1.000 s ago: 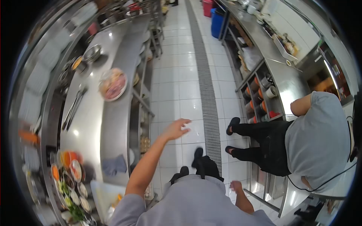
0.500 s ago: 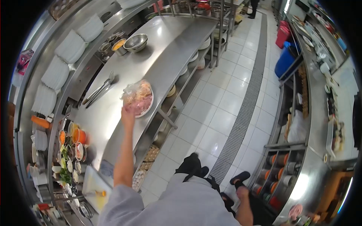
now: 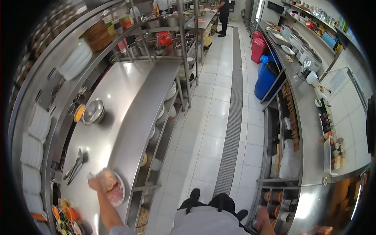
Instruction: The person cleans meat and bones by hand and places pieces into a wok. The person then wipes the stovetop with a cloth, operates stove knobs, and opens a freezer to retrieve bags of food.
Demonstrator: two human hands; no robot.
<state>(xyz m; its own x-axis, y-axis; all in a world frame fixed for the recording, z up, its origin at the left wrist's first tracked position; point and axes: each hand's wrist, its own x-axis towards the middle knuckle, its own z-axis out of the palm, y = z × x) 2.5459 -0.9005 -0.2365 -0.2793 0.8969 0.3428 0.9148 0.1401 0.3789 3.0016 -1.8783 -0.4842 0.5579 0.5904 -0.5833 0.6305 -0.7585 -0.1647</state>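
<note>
My left hand [image 3: 94, 183] is closed on the side of a clear plastic bag [image 3: 105, 179] with pale orange-pink contents. The bag lies over the far left part of a white bowl [image 3: 123, 190], which sits near the front edge of the steel counter. Raw pink meat [image 3: 115, 195] shows in the bowl beside the bag. My right hand [image 3: 261, 214] hangs low at my right side, near the shelf rack. It is blurred, and its fingers cannot be made out.
Tongs and a spoon [image 3: 74, 166] lie left of the bowl on the counter [image 3: 129, 98]. Metal bowls [image 3: 94, 111] stand farther back. A tiled aisle with a floor drain [image 3: 231, 129] runs ahead. Blue barrel [image 3: 267, 80] stands at right. A person [image 3: 224, 17] stands far ahead.
My view has tilted up, so the bowl appears lower and farther left. My left hand has shifted from the bowl's near side to the left side of the bag.
</note>
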